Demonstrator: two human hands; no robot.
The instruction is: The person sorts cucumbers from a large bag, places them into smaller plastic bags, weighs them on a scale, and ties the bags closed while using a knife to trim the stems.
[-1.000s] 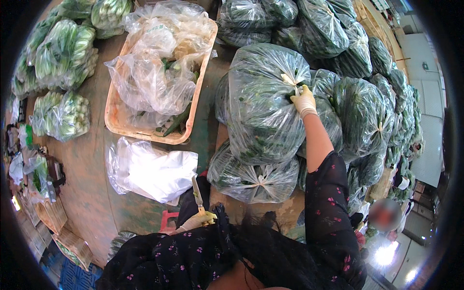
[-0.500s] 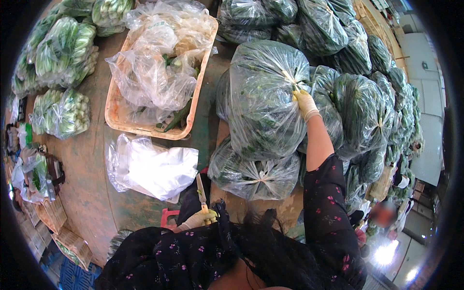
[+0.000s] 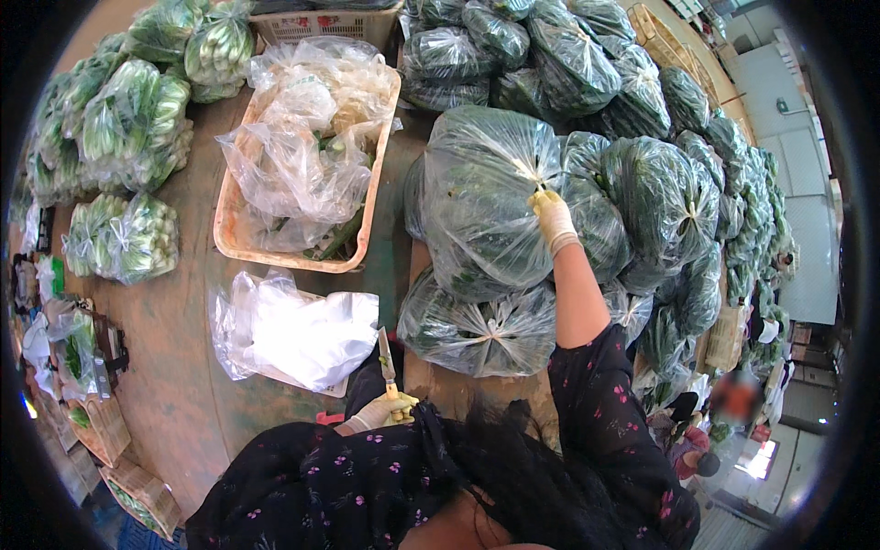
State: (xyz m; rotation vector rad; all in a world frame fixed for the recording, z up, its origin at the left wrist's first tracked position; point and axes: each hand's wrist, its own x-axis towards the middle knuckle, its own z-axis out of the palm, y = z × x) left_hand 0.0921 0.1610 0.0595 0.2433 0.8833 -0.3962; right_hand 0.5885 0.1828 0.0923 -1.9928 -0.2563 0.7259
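While pinching the big greens bag (image 3: 486, 202), right hand (image 3: 550, 213); left hand (image 3: 385, 411) fisted round knife (image 3: 386, 357).

this is a vegetable packing area at a wholesale market or produce warehouse, shown by the big heap of tied clear plastic bags of leafy greens (image 3: 587, 147) that fills the right side and runs far back toward the building wall. smaller bagged bundles of greens (image 3: 124, 137) are stacked along the left, an orange plastic crate (image 3: 293, 257) holds loose bags and cut stems, and a pile of empty white plastic bags (image 3: 293, 335) lies on the bare concrete floor (image 3: 174, 367). wicker baskets (image 3: 674, 41) stand at the far end, and another person (image 3: 733, 403) sits among the sacks at the right edge.
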